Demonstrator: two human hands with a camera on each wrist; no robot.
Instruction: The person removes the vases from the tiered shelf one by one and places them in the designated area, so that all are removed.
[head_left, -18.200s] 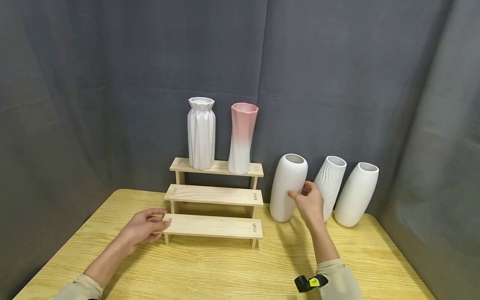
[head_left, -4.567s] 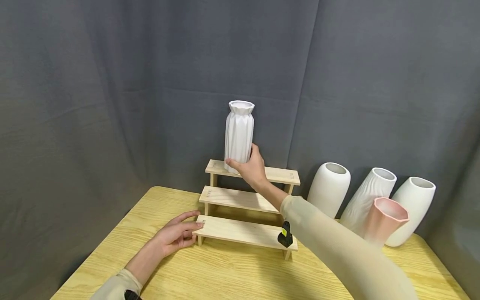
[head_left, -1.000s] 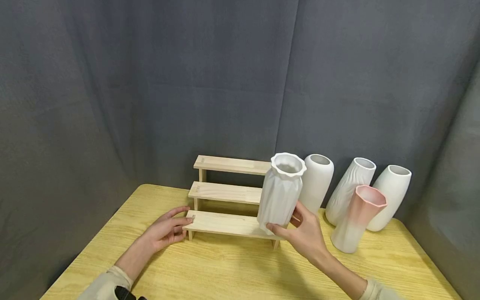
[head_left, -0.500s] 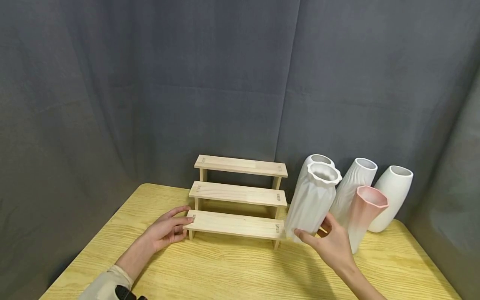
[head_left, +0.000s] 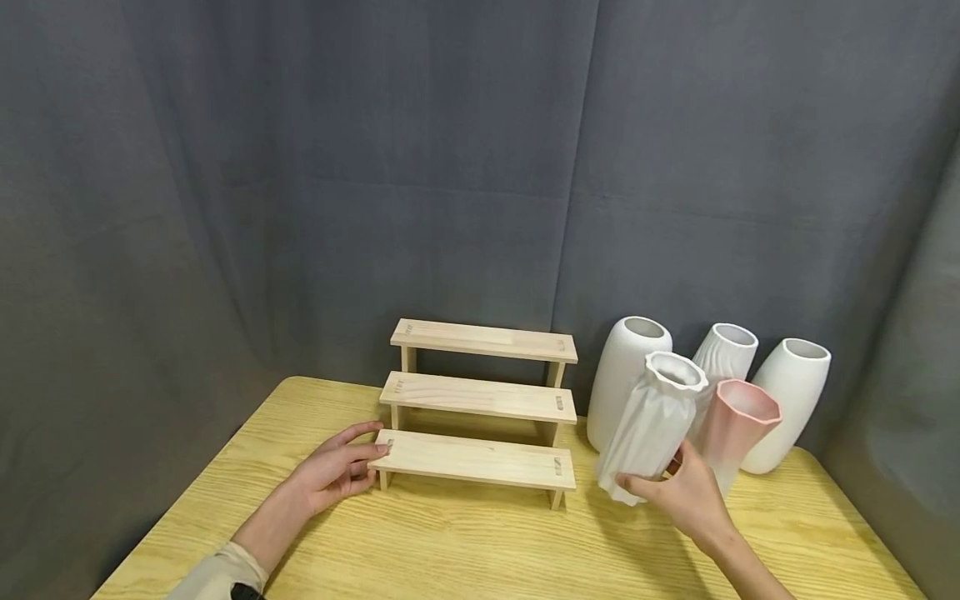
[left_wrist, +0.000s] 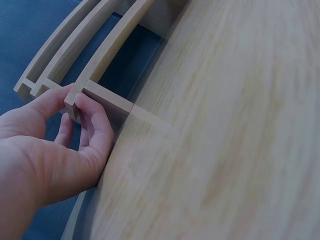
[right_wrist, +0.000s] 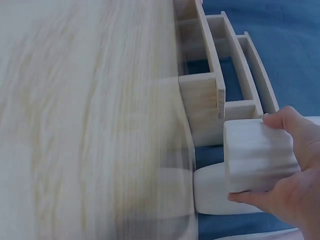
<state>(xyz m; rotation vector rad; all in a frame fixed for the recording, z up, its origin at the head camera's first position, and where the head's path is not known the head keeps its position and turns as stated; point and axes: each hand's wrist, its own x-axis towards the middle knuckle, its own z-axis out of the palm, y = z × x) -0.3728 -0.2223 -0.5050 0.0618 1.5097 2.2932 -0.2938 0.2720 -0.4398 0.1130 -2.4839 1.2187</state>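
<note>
My right hand (head_left: 686, 496) grips a white pleated vase (head_left: 648, 429) low on its body, thumb on the near side. The vase leans, its scalloped mouth tipped to the right, and in the right wrist view its base (right_wrist: 257, 155) looks raised off the table. It is just right of a three-step wooden stand (head_left: 472, 458). My left hand (head_left: 333, 475) pinches the left end of the lowest step; in the left wrist view, thumb and finger (left_wrist: 95, 112) lie on either side of that end. All three steps are bare.
Behind the held vase stand a smooth white vase (head_left: 618, 383), a white ripple-patterned vase (head_left: 723, 354) and another smooth white vase (head_left: 787, 408). A pink-and-white vase (head_left: 738, 425) is close to my right hand. Dark cloth (head_left: 450, 167) hangs behind the wooden table (head_left: 420, 550).
Earlier the pink-and-white vase left the top step for the table. My right hand has since carried the pleated vase from the top step down and right. My left hand stayed on the stand.
</note>
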